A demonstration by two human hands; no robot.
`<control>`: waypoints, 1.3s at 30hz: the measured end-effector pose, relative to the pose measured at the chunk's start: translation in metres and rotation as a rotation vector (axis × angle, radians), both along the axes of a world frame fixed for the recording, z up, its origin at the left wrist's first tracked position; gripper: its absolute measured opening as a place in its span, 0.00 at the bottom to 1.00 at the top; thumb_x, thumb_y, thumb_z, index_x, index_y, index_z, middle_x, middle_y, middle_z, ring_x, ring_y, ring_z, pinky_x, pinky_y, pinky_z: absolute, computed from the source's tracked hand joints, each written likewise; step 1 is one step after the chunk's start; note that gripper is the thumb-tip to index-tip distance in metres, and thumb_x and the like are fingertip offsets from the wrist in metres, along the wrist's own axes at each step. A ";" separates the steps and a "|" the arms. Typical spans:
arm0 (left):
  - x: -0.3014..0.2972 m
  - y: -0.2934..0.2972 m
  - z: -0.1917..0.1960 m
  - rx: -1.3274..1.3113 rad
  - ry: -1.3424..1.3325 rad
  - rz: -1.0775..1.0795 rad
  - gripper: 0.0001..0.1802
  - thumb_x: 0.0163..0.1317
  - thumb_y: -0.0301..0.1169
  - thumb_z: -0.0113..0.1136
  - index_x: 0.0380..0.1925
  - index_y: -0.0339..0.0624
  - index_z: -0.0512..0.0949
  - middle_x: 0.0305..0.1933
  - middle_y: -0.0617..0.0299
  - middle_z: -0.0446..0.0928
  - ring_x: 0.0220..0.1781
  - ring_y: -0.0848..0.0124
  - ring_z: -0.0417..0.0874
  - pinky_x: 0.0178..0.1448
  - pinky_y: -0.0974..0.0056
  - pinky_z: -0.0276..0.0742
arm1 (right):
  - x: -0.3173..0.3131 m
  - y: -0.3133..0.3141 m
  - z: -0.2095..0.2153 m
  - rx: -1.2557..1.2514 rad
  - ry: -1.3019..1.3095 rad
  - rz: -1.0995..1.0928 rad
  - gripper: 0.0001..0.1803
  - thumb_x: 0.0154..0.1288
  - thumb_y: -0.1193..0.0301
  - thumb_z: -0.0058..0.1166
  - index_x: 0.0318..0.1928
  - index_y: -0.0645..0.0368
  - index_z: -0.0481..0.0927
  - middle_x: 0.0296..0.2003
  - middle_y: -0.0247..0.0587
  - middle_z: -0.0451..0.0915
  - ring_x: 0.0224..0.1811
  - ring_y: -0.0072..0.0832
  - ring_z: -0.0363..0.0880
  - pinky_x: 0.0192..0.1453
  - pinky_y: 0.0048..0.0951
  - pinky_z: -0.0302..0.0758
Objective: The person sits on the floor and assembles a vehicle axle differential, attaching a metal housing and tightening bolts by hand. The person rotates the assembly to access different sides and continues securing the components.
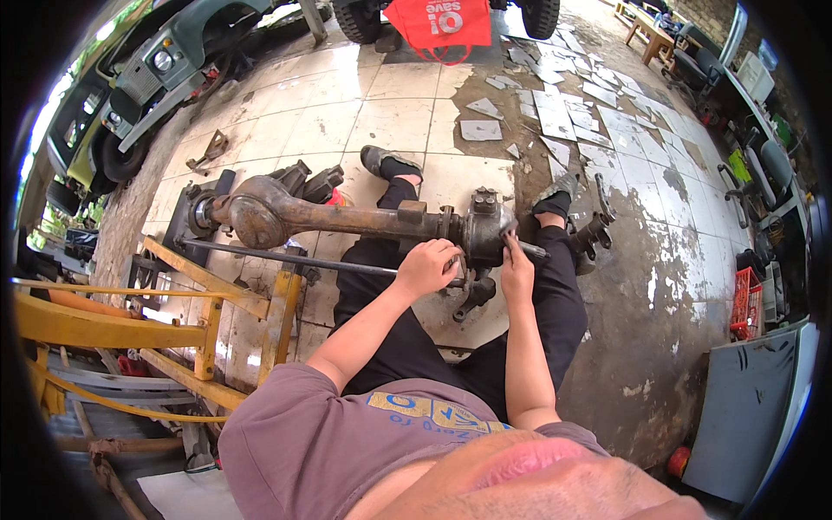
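Observation:
A greasy vehicle axle housing (364,221) lies across in front of me, its round bulge toward the left. At its right end sits a dark steering knuckle (485,227) with a bolted top. My left hand (428,267) is at the knuckle's left side, fingers curled in a pinch; what they hold is too small to make out. On the opposite side my right hand (518,270) is closed against the knuckle, fingertips up along its rounded face. Below the housing runs a long thin metal rod (299,258), passing near my left hand. A dark arm (474,299) hangs under the knuckle.
A yellow metal frame (208,334) stands close at left. Another knuckle-like part (594,232) lies beyond my right leg, and a rusty bracket (208,152) rests on the tiles. Broken tiles (555,113), a red bag (440,26), a red crate (745,303) and a grey cabinet (750,416) surround me.

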State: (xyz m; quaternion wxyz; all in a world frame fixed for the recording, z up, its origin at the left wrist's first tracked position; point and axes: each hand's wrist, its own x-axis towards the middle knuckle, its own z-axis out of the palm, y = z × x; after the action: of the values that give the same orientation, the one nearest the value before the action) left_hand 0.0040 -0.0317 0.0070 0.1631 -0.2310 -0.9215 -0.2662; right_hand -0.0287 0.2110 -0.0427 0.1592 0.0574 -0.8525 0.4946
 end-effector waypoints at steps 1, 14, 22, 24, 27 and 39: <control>0.004 0.000 -0.002 0.007 0.000 0.001 0.12 0.64 0.34 0.70 0.47 0.45 0.87 0.50 0.60 0.86 0.52 0.58 0.89 0.59 0.54 0.84 | 0.007 -0.003 0.000 0.012 -0.008 0.003 0.20 0.81 0.77 0.55 0.69 0.62 0.80 0.67 0.59 0.82 0.71 0.51 0.81 0.70 0.40 0.79; 0.002 0.005 -0.002 0.013 0.020 0.010 0.12 0.64 0.33 0.70 0.46 0.44 0.87 0.48 0.59 0.86 0.51 0.58 0.88 0.57 0.54 0.84 | 0.000 0.005 0.001 -0.059 0.010 0.019 0.21 0.80 0.77 0.55 0.70 0.60 0.81 0.70 0.56 0.81 0.73 0.50 0.79 0.73 0.41 0.78; -0.001 0.004 -0.003 0.011 0.034 -0.014 0.12 0.64 0.33 0.69 0.46 0.44 0.87 0.48 0.59 0.86 0.51 0.59 0.89 0.57 0.54 0.84 | 0.004 0.001 -0.005 -0.037 0.078 0.013 0.21 0.81 0.77 0.54 0.70 0.61 0.80 0.70 0.58 0.81 0.74 0.50 0.79 0.73 0.40 0.77; -0.001 0.001 -0.003 -0.016 0.012 -0.005 0.13 0.64 0.34 0.70 0.46 0.44 0.87 0.50 0.59 0.86 0.52 0.58 0.89 0.58 0.54 0.85 | -0.010 0.005 0.003 -0.112 0.001 0.034 0.20 0.82 0.78 0.53 0.70 0.62 0.80 0.70 0.58 0.80 0.74 0.51 0.78 0.73 0.41 0.77; 0.002 0.001 -0.003 -0.001 0.000 -0.005 0.12 0.64 0.34 0.70 0.46 0.44 0.88 0.49 0.60 0.86 0.51 0.59 0.89 0.57 0.54 0.84 | 0.006 0.000 0.002 -0.014 -0.060 0.010 0.20 0.82 0.77 0.53 0.69 0.61 0.81 0.71 0.57 0.80 0.75 0.49 0.78 0.74 0.41 0.76; 0.003 0.004 -0.002 0.005 -0.009 -0.011 0.12 0.64 0.33 0.70 0.46 0.43 0.87 0.49 0.59 0.86 0.52 0.57 0.89 0.58 0.54 0.84 | 0.011 -0.003 -0.005 0.022 0.033 -0.007 0.20 0.80 0.76 0.55 0.68 0.59 0.82 0.71 0.53 0.80 0.76 0.50 0.77 0.74 0.41 0.77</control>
State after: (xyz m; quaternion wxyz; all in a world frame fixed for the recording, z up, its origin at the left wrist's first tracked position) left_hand 0.0074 -0.0277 0.0048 0.1582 -0.2343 -0.9203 -0.2703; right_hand -0.0175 0.2080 -0.0476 0.1743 0.0645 -0.8553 0.4837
